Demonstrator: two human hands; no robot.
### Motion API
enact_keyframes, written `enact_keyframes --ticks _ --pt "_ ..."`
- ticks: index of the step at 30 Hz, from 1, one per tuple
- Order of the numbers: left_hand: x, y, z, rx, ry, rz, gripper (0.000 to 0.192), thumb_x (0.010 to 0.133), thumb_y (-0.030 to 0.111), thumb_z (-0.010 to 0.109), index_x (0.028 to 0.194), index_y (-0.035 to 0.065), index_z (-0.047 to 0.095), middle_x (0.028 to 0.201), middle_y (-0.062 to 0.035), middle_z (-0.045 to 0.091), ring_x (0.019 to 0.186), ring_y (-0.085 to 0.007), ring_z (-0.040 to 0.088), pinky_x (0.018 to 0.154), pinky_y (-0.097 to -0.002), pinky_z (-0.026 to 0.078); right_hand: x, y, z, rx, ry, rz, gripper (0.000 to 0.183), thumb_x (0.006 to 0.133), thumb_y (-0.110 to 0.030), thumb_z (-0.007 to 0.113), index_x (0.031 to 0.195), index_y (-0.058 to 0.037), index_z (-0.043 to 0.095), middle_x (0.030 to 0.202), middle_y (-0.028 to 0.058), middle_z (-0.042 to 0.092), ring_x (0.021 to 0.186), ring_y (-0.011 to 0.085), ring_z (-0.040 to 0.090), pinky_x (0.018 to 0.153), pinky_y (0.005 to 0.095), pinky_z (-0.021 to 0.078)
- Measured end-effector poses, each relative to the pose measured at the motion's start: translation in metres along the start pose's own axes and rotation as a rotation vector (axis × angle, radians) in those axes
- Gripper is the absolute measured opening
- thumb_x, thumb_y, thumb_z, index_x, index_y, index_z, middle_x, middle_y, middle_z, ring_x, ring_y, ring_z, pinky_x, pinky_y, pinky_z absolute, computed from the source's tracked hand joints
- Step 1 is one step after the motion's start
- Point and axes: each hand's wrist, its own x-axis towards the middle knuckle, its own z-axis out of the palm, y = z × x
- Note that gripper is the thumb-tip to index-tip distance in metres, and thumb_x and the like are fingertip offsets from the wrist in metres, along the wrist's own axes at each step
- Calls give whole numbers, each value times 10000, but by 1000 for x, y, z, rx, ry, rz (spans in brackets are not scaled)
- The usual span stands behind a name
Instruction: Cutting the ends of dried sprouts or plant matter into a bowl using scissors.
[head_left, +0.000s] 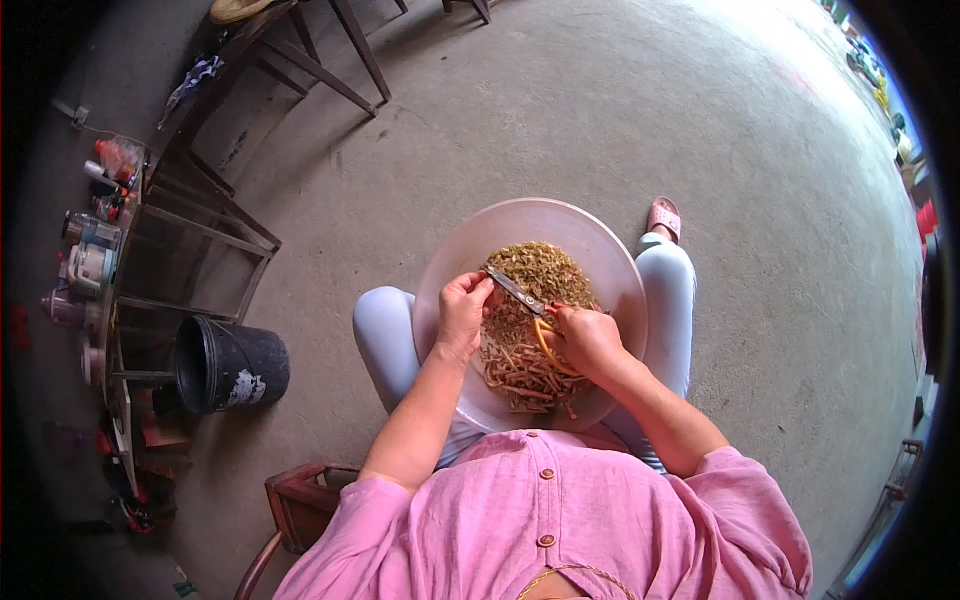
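Note:
A wide, pale plastic basin (529, 214) rests on my lap between my knees. Finely cut dried plant bits (551, 262) are heaped in its far part, and longer reddish-brown dried strips (517, 379) lie in the near part. My right hand (592, 341) grips a pair of scissors (521, 290) by its orange handles, with the dark blades pointing to the far left. At the blade tips, my left hand (461, 311) pinches a small piece between thumb and fingers. That piece is mostly hidden by the fingertips, and the blades look nearly closed.
On the left, a black bucket (251, 364) lies tipped beside a low framed table (202, 225) with jars and packets. Dark wooden furniture legs (322, 71) stand at the far left. A wooden chair (300, 495) is close by my left side. Concrete floor (765, 315) surrounds me.

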Motion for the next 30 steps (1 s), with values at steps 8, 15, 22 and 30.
enact_keyframes --ticks 8,15,22,30 --pt "3 -4 -3 -74 -36 -17 59 818 56 563 865 28 585 712 -31 614 570 -96 560 464 -177 382 0 0 1 23 0 -10 411 775 -419 569 690 -19 611 631 183 597 602 323 609 591 421 481" --pt "-2 3 0 -41 15 -76 71 825 75 562 886 46 584 750 -27 628 556 -106 579 455 -177 377 -1 -1 -2 55 -14 39 405 750 -414 598 718 -11 620 640 179 600 631 323 612 636 418 481" --pt "0 0 -2 -75 -28 -57 81 839 64 548 891 23 595 768 -37 632 545 -96 581 442 -167 371 -1 3 4 20 84 -10 416 746 -416 602 797 -4 628 705 176 620 684 304 620 670 414 483" --pt "0 1 -1 -61 -58 -47 78 833 47 546 891 26 593 760 -36 633 563 -95 578 456 -173 370 0 -1 -2 43 -30 45 411 747 -424 598 722 -14 606 681 171 617 663 298 620 625 405 486"
